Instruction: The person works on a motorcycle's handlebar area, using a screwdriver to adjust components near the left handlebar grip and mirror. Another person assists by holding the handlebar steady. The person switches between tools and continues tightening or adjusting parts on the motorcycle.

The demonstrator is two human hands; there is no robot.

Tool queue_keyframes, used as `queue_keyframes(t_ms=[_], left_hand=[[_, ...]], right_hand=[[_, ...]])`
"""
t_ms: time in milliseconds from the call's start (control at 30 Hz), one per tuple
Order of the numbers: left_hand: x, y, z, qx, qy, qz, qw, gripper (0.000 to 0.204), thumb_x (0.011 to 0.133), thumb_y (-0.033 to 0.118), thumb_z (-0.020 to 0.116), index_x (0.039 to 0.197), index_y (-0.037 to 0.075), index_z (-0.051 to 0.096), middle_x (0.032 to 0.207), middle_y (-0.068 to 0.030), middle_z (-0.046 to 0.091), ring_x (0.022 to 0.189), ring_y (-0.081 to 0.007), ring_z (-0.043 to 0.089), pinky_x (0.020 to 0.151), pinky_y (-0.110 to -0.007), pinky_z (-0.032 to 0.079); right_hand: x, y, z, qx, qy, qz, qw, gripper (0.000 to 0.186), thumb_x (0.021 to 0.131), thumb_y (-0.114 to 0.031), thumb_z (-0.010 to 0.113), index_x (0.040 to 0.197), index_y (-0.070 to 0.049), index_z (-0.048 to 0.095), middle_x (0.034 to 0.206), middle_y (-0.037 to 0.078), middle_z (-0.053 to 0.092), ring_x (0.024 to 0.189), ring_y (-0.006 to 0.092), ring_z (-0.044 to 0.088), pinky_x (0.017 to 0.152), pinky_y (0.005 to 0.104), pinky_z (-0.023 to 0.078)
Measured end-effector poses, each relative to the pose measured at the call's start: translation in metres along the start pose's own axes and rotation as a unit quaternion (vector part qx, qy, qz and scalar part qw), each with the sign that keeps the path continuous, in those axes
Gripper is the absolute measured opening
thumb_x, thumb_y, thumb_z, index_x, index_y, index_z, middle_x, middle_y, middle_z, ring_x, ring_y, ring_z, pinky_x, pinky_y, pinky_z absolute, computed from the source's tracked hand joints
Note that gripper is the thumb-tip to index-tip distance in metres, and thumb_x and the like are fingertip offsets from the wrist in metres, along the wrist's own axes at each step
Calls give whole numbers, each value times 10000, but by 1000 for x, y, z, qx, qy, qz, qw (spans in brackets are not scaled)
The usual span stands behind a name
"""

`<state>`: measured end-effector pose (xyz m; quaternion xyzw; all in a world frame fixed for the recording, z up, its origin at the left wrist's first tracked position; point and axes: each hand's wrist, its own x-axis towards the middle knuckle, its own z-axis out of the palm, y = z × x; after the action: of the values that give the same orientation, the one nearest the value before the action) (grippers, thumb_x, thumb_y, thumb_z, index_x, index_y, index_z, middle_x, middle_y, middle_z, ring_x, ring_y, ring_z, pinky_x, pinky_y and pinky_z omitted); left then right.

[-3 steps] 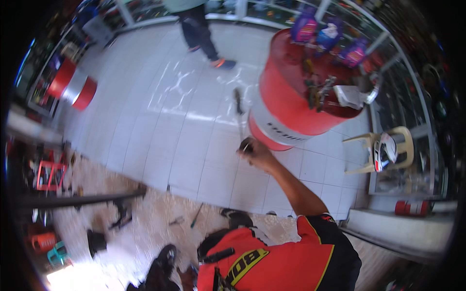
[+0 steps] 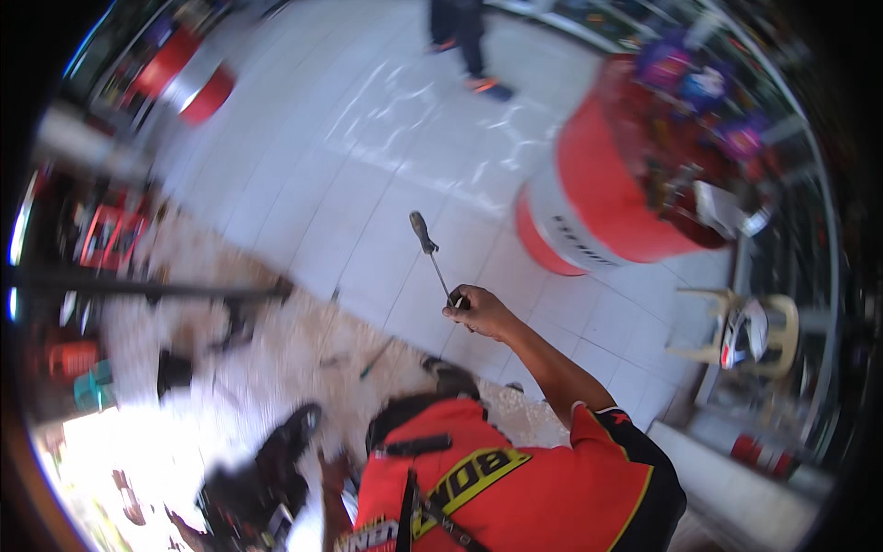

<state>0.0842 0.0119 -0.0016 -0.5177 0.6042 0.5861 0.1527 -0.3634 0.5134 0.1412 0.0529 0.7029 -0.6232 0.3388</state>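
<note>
Out in front of me, my right hand (image 2: pixel 479 311) is closed on a screwdriver (image 2: pixel 420 230). The fingers grip the lower part of its thin metal shaft, so the dark handle points up and away, leaning a little left. Low at the left of my red and black shirt (image 2: pixel 543 478), part of my left hand or forearm (image 2: pixel 333 474) shows, blurred beside a dark shape; its fingers cannot be made out.
A large red and grey drum (image 2: pixel 589 202) stands at the right, with purple bottles and loose parts on top. Beyond it is a plastic chair (image 2: pixel 782 331) holding a helmet (image 2: pixel 747 333). A person's legs (image 2: pixel 471 46) stand far ahead on white tiles. A smaller drum (image 2: pixel 189 83) is far left.
The view has swung, shifting the drums and the person rightward. My right hand sits slightly lower in the picture, still gripping the screwdriver, which now leans further left.
</note>
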Motion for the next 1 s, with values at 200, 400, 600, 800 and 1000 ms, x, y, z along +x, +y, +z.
queue_keyframes(t_ms=[200,400,600,800,1000], left_hand=[[-25,9,13,-158,-51,-30,986,961,901,270,786,1572,76,126,913,-103,693,717,-190,656,707,-381,574],[-92,44,52,39,67,-26,997,1164,845,273,849,1586,17,-12,850,-116,675,705,-174,658,631,-329,574],[-107,35,57,0,89,-37,995,1181,836,321,860,1600,5,17,900,-140,702,707,-171,659,642,-315,556],[-120,9,50,-88,115,-5,989,1169,819,356,870,1592,-22,79,924,-153,708,739,-182,676,654,-319,557],[-126,-16,35,-209,117,4,971,1130,834,396,855,1586,-17,121,990,-179,706,787,-188,686,666,-327,566]], right_hand=[[-6,53,118,-206,-178,-11,962,301,880,-272,788,987,-30,645,808,85,669,697,156,621,649,341,502],[-4,33,180,-304,-300,-92,900,339,866,-299,781,1042,-23,693,932,182,727,881,315,709,813,405,541],[-7,7,271,-361,-436,-101,818,287,902,-280,755,1015,-18,720,818,116,731,727,205,694,721,341,540],[-41,3,371,-395,-527,-117,743,297,890,-296,750,966,-10,741,885,149,760,809,268,736,764,371,557],[-62,21,441,-448,-577,-177,660,303,892,-282,759,1003,-1,732,852,143,731,749,224,703,713,370,537]])
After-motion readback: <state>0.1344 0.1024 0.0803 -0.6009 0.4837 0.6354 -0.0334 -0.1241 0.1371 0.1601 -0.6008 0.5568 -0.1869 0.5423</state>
